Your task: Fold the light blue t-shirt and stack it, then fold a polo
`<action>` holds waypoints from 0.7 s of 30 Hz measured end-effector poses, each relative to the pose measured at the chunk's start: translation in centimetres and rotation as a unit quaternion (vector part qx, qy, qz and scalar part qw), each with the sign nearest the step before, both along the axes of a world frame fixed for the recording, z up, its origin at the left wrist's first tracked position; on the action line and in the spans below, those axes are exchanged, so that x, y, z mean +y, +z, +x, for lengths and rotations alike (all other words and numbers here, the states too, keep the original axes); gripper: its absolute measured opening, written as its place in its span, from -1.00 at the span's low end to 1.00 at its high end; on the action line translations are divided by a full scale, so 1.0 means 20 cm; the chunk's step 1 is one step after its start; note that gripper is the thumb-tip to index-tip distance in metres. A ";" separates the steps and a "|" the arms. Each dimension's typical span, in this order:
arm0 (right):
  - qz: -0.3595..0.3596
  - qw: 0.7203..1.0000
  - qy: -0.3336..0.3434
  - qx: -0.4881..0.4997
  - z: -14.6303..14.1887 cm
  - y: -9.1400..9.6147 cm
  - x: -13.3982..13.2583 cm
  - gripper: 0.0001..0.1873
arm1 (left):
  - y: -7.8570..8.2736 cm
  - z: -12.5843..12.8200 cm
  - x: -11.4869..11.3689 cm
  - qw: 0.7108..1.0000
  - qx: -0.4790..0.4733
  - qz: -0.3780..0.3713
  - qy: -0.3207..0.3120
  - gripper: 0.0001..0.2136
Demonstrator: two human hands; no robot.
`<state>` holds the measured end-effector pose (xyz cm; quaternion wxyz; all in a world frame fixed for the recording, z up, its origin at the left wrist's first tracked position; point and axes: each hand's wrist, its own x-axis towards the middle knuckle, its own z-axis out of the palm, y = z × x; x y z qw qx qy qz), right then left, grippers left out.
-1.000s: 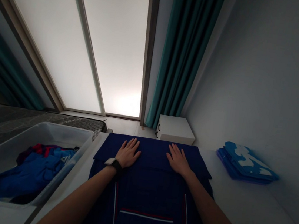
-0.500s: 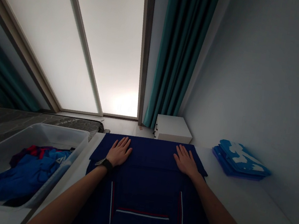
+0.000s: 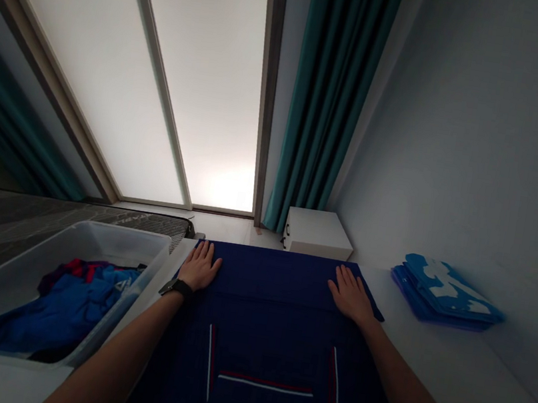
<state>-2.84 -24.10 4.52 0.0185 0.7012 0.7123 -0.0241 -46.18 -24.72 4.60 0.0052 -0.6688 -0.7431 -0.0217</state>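
A dark navy garment (image 3: 264, 335) with white and red piping lies spread over the white table in front of me. Its far part forms a flat band along the table's back edge. My left hand (image 3: 199, 266) rests palm down on the band's far left corner, fingers stretched out, a dark watch (image 3: 177, 289) on the wrist. On the far right part of the same band, my right hand (image 3: 350, 294) lies flat with its fingers extended. Neither hand grips the cloth. The garment's near end runs out of view at the bottom.
At the left stands a translucent plastic bin (image 3: 116, 237) with blue and red clothes (image 3: 65, 312) inside. A stack of folded blue clothes (image 3: 442, 291) lies on the white table (image 3: 454, 384) by the right wall. Beyond the table are a white cabinet (image 3: 319, 230) and a teal curtain (image 3: 331, 103).
My left hand has slid left along the band, toward its corner. My right hand has shifted slightly outward over the cloth. The whole view has moved a little.
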 end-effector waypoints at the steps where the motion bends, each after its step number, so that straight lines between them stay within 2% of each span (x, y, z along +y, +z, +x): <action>1: -0.001 1.000 -0.002 -0.002 0.00 0.00 0.00 -0.23 | 0.00 0.00 0.00 1.000 0.000 -0.002 0.008 -0.34; 6: -0.008 1.000 -0.008 -0.003 0.00 0.02 -0.01 -0.23 | 0.01 -0.01 0.00 1.000 0.001 -0.008 0.016 -0.35; 9: -0.003 1.000 -0.010 0.004 -0.04 0.02 -0.01 -0.23 | 0.04 0.04 0.00 1.000 0.001 0.001 -0.004 -0.38; 12: 0.020 0.999 0.034 0.013 -0.15 0.02 -0.01 -0.28 | 0.06 0.18 0.00 0.996 -0.009 0.039 -0.081 -0.43; 17: 0.036 0.991 0.118 0.054 -0.46 0.06 0.03 -0.36 | 0.09 0.56 0.03 0.976 -0.058 0.076 -0.197 -0.50; 21: 0.038 0.988 0.129 0.075 -0.60 0.10 0.07 -0.35 | 0.05 0.73 0.07 0.968 -0.075 0.052 -0.235 -0.50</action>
